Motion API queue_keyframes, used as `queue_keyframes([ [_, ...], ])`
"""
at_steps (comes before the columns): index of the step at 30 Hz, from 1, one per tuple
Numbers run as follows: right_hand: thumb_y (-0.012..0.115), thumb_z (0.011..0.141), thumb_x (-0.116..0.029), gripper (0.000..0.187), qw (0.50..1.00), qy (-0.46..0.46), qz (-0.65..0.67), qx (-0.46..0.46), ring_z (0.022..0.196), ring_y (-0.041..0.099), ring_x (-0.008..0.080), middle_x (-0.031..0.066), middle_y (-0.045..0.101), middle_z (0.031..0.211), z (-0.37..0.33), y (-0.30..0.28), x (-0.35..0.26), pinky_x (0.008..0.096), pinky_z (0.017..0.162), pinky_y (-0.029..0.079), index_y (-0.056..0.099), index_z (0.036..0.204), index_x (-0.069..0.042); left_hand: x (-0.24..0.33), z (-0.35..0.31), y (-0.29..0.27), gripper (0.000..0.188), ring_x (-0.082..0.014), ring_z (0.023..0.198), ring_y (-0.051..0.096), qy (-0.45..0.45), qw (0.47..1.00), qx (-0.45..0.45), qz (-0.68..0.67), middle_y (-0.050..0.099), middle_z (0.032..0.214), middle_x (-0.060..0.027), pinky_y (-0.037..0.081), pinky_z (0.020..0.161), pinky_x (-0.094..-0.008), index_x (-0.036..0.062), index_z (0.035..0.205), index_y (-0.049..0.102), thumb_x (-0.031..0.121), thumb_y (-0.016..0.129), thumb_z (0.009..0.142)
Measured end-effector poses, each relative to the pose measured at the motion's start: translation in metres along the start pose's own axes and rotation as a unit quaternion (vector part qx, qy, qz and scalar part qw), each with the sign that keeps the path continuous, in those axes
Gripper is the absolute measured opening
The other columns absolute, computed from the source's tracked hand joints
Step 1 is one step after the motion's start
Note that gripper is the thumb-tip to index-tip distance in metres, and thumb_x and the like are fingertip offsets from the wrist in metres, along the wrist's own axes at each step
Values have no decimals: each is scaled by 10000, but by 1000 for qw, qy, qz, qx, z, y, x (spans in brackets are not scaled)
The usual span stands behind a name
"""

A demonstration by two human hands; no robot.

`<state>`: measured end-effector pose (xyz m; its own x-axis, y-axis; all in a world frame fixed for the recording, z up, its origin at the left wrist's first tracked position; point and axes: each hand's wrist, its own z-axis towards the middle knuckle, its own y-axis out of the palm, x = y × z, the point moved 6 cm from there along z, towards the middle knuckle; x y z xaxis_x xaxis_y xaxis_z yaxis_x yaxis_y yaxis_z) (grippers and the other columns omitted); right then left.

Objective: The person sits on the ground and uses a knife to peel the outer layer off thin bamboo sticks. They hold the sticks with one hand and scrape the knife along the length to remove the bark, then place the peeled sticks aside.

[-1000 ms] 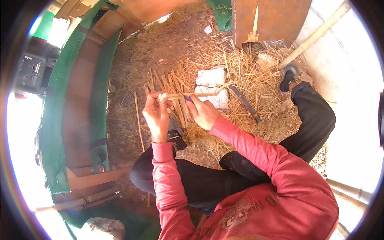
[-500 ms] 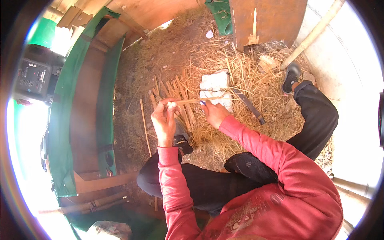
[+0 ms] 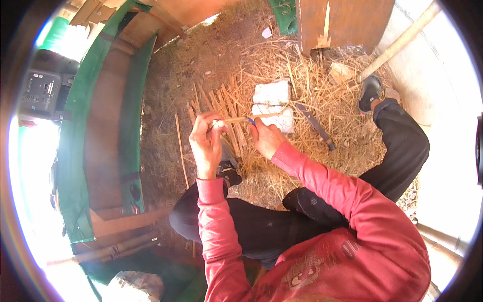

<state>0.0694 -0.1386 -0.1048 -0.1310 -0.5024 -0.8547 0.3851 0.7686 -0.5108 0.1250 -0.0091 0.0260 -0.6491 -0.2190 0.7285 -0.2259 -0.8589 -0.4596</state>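
Observation:
My left hand (image 3: 207,143) is closed on one end of a thin, pale bamboo strip (image 3: 235,120), with something whitish at its fingertips. The strip runs roughly level toward the right, in front of two white blocks. My right hand (image 3: 267,138) is closed round a small blue tool (image 3: 251,121) that lies against the strip; most of the tool is hidden by the fingers. Beyond my hands, a bundle of split bamboo strips (image 3: 224,100) lies on the ground. A machete (image 3: 314,125) with a dark blade rests on the straw right of the blocks.
Two white blocks (image 3: 272,92) sit on scattered straw and shavings (image 3: 322,85). A wooden board (image 3: 347,22) and a slanting pole (image 3: 397,43) stand at the far right. Along the left runs a green-edged wooden frame (image 3: 103,131), with a black speaker-like box (image 3: 45,90) beyond it.
My right hand has moved slightly left along the strip with the blue tool, closer to my left hand. The whole view has shifted a little.

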Motion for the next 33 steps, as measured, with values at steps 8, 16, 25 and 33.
queue_keyframes([
  [8,510,984,-258,254,999,-32,-19,23,556,608,476,257,579,556,5,2,-15,542,483,470,529,1056,-15,-12,1,-8,78,-127,667,643,-38,999,33,1,615,977,-90,501,594,-244,-20,999,607,30,586,943],
  [16,462,1001,-330,338,997,54,-47,-17,670,633,484,288,626,685,-7,1,32,558,591,509,531,1053,-4,-10,-2,3,70,-123,659,658,-30,999,26,-6,621,894,-73,502,573,-250,-5,986,613,47,596,941],
  [25,475,991,-296,309,999,46,-2,-3,700,635,493,303,624,700,-4,14,35,574,637,512,538,1053,0,0,4,10,114,-98,654,630,-38,999,15,2,623,895,-60,492,585,-234,-7,999,606,99,602,957],
  [33,483,992,-304,332,998,29,-36,-41,721,639,476,295,635,735,-6,9,16,532,619,523,552,1056,15,-1,0,4,120,-110,673,642,-16,1000,-7,16,638,926,-70,493,589,-238,-1,978,614,115,622,945],
])
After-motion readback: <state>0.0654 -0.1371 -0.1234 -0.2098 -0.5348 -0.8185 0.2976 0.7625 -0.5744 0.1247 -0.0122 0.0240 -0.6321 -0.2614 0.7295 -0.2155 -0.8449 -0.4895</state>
